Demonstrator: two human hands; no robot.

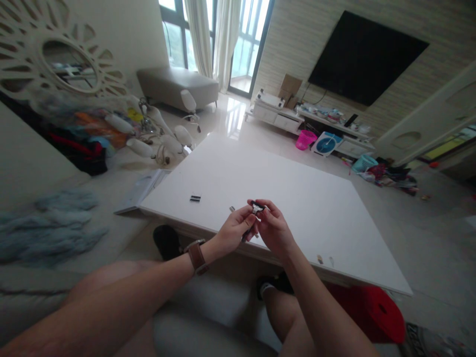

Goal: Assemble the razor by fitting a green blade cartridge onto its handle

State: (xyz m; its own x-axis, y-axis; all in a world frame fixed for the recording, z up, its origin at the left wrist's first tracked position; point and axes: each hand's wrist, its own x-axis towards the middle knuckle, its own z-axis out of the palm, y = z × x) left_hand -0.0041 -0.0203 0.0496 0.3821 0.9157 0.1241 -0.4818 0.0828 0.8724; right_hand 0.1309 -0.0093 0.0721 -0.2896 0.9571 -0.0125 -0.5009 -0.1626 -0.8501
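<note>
One small part point(257, 208), black and silver, sits between the fingertips of the left hand point(237, 228) and right hand point(275, 226), raised over the near edge of the tabletop point(305, 198). Each grip is pinched on it; neither hand is nearer. Long axis appears to run left to right, across the gap between the hands; too small to confirm. Dark item point(245, 236) noted beneath the left hand; whether held, cannot tell. Dark strips point(195, 199) lie well to the left.
</note>
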